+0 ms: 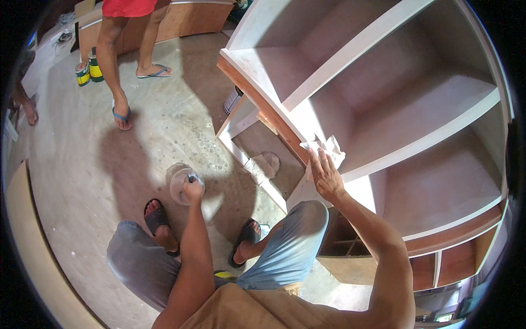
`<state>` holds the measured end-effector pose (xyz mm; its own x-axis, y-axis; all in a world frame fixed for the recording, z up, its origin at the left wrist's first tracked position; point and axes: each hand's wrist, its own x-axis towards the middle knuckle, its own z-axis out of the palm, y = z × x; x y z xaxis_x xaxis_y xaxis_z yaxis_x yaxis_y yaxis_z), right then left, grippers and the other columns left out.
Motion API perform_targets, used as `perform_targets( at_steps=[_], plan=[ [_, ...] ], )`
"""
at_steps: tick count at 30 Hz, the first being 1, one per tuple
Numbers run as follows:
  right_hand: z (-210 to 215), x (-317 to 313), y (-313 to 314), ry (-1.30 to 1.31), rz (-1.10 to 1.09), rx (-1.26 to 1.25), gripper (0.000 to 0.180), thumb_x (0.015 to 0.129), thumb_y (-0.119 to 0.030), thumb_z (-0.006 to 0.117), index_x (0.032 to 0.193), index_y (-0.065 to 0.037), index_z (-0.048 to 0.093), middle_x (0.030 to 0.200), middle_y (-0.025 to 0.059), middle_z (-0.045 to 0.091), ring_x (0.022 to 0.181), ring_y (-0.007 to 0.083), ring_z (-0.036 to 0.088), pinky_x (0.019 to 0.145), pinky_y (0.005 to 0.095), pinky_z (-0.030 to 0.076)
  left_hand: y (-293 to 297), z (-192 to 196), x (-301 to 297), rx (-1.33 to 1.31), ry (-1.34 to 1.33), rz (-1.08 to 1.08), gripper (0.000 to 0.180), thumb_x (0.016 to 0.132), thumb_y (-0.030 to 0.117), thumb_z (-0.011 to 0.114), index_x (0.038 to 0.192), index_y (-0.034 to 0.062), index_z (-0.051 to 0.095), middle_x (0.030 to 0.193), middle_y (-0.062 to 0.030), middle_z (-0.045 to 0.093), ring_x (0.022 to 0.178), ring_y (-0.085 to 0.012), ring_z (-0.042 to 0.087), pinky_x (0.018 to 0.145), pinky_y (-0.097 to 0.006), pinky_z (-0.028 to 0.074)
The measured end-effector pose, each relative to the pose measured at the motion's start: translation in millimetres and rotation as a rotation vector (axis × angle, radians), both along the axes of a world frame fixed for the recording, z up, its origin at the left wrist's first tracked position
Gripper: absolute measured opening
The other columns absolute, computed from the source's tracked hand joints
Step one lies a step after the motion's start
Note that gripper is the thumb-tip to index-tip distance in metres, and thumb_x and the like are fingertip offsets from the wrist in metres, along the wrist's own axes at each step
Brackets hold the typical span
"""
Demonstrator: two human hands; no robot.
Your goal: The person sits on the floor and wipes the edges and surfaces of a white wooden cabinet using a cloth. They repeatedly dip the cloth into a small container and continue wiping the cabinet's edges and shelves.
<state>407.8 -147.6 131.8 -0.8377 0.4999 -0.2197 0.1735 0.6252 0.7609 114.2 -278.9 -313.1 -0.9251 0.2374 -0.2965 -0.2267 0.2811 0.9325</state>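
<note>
My right hand [327, 178] is stretched out to the cabinet, its fingers laid over a crumpled white cloth [332, 149] and pressing it to the white-painted front edge. Part of the cloth is hidden under the palm. The cabinet [350, 57] has several deep open compartments with whitish paint. Low over the floor, my left hand [193, 189] is closed around a slim dark-tipped tool [192, 178], whose working end I cannot see. Beside and partly behind that hand is a round, see-through plastic tub [176, 189].
A white-edged wooden frame [236, 151] juts from the cabinet base beside a can [232, 100]. Reddish-brown unpainted compartments [457, 260] lie at the lower right. Another person's legs [112, 66] stand at the far left, near green and yellow paint cans [95, 66]. A pale board [41, 247] lies at the left edge.
</note>
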Motion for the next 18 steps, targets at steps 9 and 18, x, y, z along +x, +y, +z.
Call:
perform_targets(
  at_steps=[9, 18],
  plan=[
    [78, 126, -70, 0.934, -0.361, -0.422, 0.032, 0.090, -0.018, 0.061, 0.117, 0.000, 0.058, 0.113, 0.0135, 0.065, 0.101, 0.0369, 0.065, 0.088, 0.0409, 0.054, -21, -49, -17, -0.644, 0.105, -0.470, 0.035, 0.092, 0.017, 0.054, 0.123, 0.0060, 0.064, 0.122, -0.0205, 0.066, 0.108, -0.0365, 0.066, 0.091, -0.045, 0.053],
    [-50, 339, -162, 1.822, -0.941, -0.585, 0.013, 0.098, -0.017, 0.060, 0.103, -0.005, 0.061, 0.085, 0.0000, 0.059, 0.075, 0.0098, 0.054, 0.064, 0.0278, 0.047, -24, -70, -39, -0.843, 0.316, -0.719, 0.040, 0.095, 0.025, 0.054, 0.130, 0.0051, 0.057, 0.121, -0.0189, 0.065, 0.109, -0.0352, 0.066, 0.091, -0.044, 0.054]
  ],
)
